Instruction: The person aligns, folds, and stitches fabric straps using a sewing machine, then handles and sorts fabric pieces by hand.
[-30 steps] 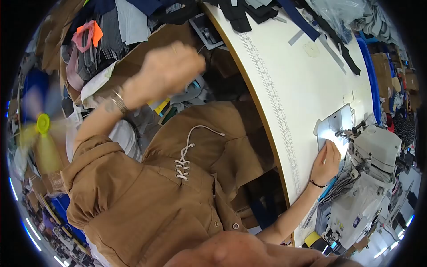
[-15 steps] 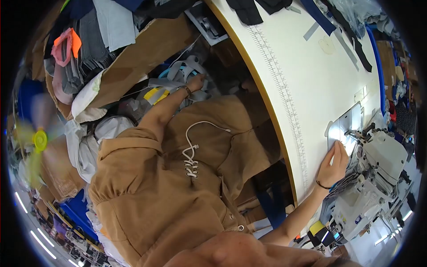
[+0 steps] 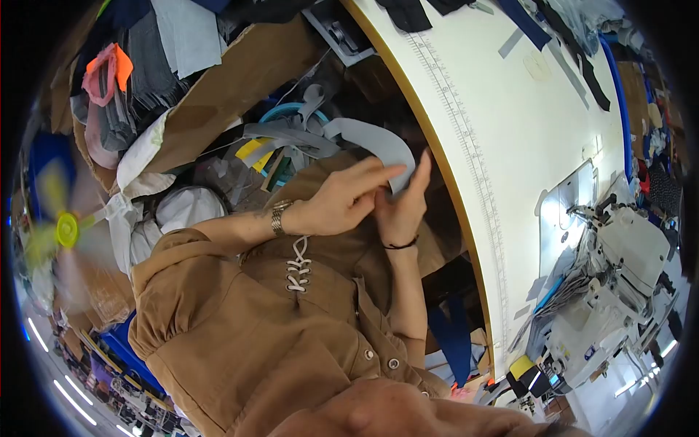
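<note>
A wide grey fabric strip [image 3: 375, 140] curves up out of a pile beside my lap, and its near end runs between my two hands. My left hand [image 3: 341, 197], with a metal watch on its wrist, is closed on the strip near that end. Facing it, my right hand [image 3: 403, 209] grips the same end between thumb and fingers; a dark band circles this wrist. The fingers partly hide the strip's tip. More grey strips [image 3: 291, 138] lie tangled over a light-blue basin [image 3: 280, 113] to the left.
A white table [image 3: 502, 153] with a printed ruler curves along the right. On it stands a sewing machine [image 3: 630, 240] with its lamp lit. Dark fabric pieces [image 3: 404, 14] lie at the far end. A cardboard box [image 3: 233, 87] and a spinning fan [image 3: 67, 229] are at left.
My left hand has come up from the pile, bringing the grey strip. My right hand has left the sewing machine's plate and moved left over my lap to meet it.
</note>
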`<control>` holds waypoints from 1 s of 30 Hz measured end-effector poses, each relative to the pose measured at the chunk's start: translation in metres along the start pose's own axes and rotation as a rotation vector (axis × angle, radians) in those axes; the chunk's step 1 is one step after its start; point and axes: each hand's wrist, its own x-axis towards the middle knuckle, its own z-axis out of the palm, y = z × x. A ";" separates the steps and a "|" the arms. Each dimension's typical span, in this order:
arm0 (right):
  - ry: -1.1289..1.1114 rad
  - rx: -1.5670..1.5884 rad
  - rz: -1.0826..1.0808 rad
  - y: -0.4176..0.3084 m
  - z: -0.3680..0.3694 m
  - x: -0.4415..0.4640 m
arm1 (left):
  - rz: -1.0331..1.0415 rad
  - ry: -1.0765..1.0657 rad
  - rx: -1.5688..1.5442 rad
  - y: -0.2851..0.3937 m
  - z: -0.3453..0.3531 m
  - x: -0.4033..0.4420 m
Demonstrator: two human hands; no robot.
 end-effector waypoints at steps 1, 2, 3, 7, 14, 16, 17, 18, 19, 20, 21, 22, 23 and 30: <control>-0.035 0.086 0.107 0.003 -0.009 -0.007 | 0.060 0.008 0.150 0.000 0.002 0.002; -0.062 -0.008 0.074 0.003 -0.026 -0.010 | 0.117 0.017 0.299 -0.003 0.004 0.006; -0.105 0.097 0.198 0.001 -0.043 -0.017 | 0.178 0.024 0.447 -0.008 0.004 0.012; -0.289 0.157 0.248 0.003 -0.096 -0.041 | 0.147 -0.272 0.579 -0.067 -0.010 0.019; -0.393 0.611 0.766 0.016 -0.136 -0.056 | 0.062 -0.547 0.027 -0.060 0.010 0.026; -0.449 0.700 0.701 0.021 -0.135 -0.062 | 0.119 -0.504 0.115 -0.055 0.023 0.028; -0.498 0.756 0.709 0.020 -0.138 -0.062 | 0.147 -0.478 0.163 -0.052 0.029 0.031; -0.547 0.813 0.717 0.017 -0.142 -0.061 | 0.170 -0.515 0.197 -0.049 0.030 0.036; -0.594 0.874 0.726 0.014 -0.145 -0.060 | 0.191 -0.557 0.232 -0.039 0.026 0.046; -0.610 0.892 0.769 0.011 -0.150 -0.059 | 0.209 -0.603 0.264 -0.034 0.023 0.052; -0.612 0.892 0.749 0.013 -0.153 -0.062 | 0.155 -0.747 0.291 -0.037 0.021 0.055; -0.617 0.888 0.725 0.015 -0.158 -0.065 | 0.101 -0.887 0.318 -0.042 0.016 0.060; -0.624 0.884 0.697 0.019 -0.165 -0.068 | 0.046 -1.021 0.347 -0.049 0.009 0.065; -0.304 0.833 0.812 0.038 -0.235 -0.128 | -0.453 -0.947 0.158 -0.073 -0.097 0.071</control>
